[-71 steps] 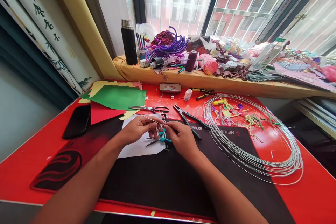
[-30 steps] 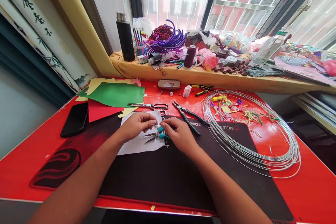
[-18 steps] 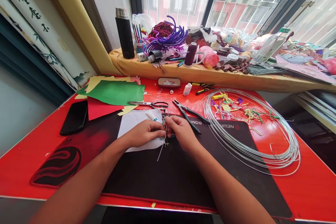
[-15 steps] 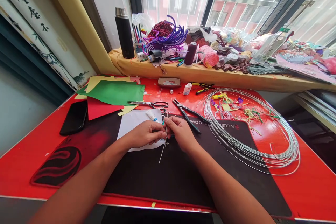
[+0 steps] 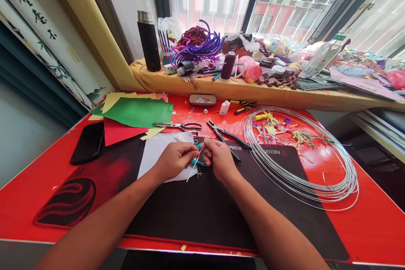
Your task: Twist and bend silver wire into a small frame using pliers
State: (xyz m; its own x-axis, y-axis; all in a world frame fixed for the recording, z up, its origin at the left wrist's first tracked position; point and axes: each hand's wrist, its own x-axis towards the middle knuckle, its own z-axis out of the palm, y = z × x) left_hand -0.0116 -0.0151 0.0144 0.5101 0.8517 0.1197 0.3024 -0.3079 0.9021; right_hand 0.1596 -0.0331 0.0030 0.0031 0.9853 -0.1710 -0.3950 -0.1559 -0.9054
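My left hand (image 5: 174,160) and my right hand (image 5: 219,158) meet over the black desk mat (image 5: 196,211), fingers pinched on a short thin metal wire (image 5: 193,166) that slants down to the left between them. Teal-handled pliers (image 5: 196,161) lie on the mat just under the fingertips. A white paper sheet (image 5: 158,152) lies beneath my left hand. Black pliers (image 5: 224,136) rest just beyond my right hand.
A large coil of steel wire (image 5: 300,156) lies on the red table (image 5: 373,228) at right, with coloured scraps (image 5: 284,133) inside it. Scissors (image 5: 180,126), coloured paper sheets (image 5: 136,114) and a black phone (image 5: 87,148) lie at left. The sill holds a flask (image 5: 145,42) and craft clutter.
The wire piece has turned from pointing upward to slanting down-left between my fingers. Both hands stay close together over the mat; the view shifted slightly.
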